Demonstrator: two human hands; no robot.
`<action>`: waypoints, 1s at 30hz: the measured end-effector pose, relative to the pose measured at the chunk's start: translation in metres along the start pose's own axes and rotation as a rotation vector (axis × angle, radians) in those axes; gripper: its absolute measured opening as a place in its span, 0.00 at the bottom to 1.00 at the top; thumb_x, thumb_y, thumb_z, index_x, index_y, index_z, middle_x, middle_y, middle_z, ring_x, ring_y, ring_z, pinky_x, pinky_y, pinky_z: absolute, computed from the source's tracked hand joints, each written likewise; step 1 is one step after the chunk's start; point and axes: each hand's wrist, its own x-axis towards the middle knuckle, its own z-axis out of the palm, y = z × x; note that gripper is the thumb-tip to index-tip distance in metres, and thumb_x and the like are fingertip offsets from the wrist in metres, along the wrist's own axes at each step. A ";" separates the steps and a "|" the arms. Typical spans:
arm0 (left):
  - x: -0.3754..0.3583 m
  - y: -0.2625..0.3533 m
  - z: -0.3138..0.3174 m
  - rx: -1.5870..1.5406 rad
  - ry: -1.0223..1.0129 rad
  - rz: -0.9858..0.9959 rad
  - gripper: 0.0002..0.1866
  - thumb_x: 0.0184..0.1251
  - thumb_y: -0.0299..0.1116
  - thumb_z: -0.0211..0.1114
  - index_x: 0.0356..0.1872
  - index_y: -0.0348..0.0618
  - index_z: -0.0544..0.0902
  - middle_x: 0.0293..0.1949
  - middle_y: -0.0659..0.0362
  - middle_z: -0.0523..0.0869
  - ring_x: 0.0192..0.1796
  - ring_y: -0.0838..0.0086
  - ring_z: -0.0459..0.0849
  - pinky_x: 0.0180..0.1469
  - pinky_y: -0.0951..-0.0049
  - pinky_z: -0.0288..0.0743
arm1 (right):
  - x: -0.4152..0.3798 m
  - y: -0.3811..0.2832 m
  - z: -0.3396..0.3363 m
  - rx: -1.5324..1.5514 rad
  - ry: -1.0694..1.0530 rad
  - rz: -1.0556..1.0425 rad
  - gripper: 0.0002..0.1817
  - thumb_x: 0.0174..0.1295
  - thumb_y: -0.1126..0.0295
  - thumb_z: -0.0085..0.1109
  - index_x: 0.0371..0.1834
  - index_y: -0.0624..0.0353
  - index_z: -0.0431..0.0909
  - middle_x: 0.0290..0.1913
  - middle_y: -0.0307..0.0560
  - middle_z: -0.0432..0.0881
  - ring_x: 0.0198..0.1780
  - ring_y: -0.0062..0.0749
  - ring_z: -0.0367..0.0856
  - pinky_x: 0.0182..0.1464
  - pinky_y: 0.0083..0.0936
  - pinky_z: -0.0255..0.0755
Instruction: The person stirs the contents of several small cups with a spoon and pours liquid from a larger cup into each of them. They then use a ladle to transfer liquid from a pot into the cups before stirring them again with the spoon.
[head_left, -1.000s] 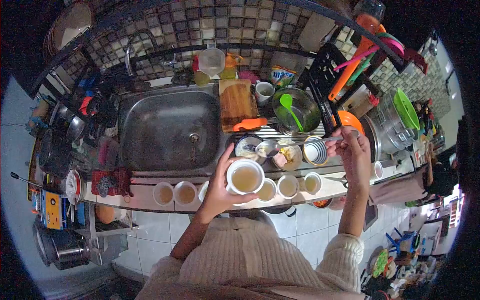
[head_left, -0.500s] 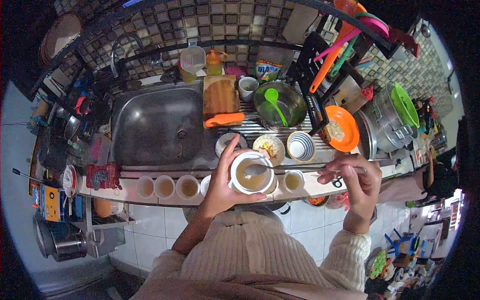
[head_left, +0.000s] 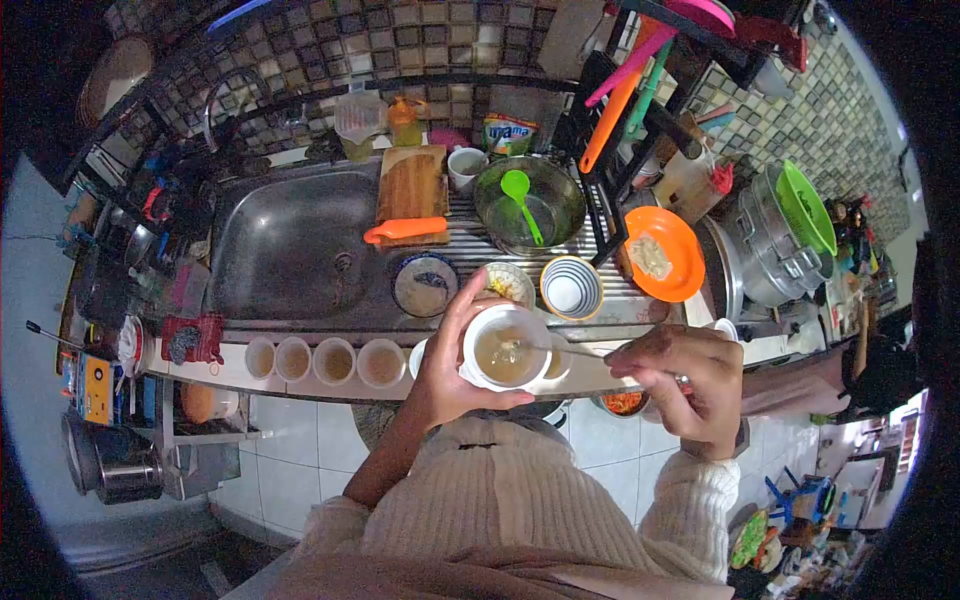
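Note:
My left hand (head_left: 440, 365) is wrapped round a small white cup (head_left: 506, 384) of cloudy, pale yellowish liquid, with some light bits in the middle. It is held above the counter's front edge. In my right hand (head_left: 690, 385) is a thin metal spoon (head_left: 583, 351), gripped by the handle with the fingers closed. The spoon points left to the cup; its bowl is blurred and hard to make out. Behind the cup are a patterned bowl with yellow and white bits (head_left: 512, 283), a striped bowl (head_left: 572, 288) and another bowl (head_left: 425, 286).
Several filled cups (head_left: 334, 361) line the counter edge on the left. A steel sink (head_left: 235, 250) lies behind them. Beyond my hands stand a steel pot (head_left: 490, 225) with a green spoon (head_left: 520, 200), a cutting board (head_left: 412, 185) with an orange-handled knife (head_left: 405, 230), and an orange plate (head_left: 687, 250).
My view has turned, so the counter things appear shifted left. My right hand has lowered slightly, and the spoon's bowl, clear over the cup before, is now blurred.

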 end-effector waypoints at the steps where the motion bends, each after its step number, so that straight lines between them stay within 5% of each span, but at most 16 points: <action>1: 0.000 -0.001 0.005 -0.011 0.004 -0.008 0.63 0.27 0.30 0.81 0.68 0.39 0.46 0.54 0.53 0.72 0.58 0.68 0.71 0.62 0.66 0.61 | -0.001 0.002 -0.003 0.025 -0.027 -0.056 0.05 0.52 0.74 0.61 0.31 0.62 0.80 0.29 0.45 0.82 0.30 0.35 0.82 0.33 0.25 0.75; 24: -0.008 -0.009 0.059 0.009 0.055 -0.036 0.61 0.29 0.28 0.80 0.68 0.41 0.47 0.54 0.54 0.72 0.57 0.69 0.72 0.61 0.66 0.64 | -0.025 0.026 -0.021 0.038 -0.101 -0.118 0.07 0.50 0.69 0.60 0.25 0.62 0.80 0.24 0.46 0.81 0.26 0.36 0.81 0.31 0.25 0.73; 30: -0.009 -0.012 0.070 0.056 0.038 -0.063 0.61 0.29 0.29 0.80 0.68 0.41 0.48 0.54 0.53 0.72 0.58 0.68 0.71 0.61 0.67 0.63 | -0.022 0.036 -0.023 -0.058 -0.162 -0.200 0.07 0.53 0.69 0.60 0.33 0.59 0.78 0.29 0.46 0.81 0.29 0.40 0.81 0.31 0.31 0.74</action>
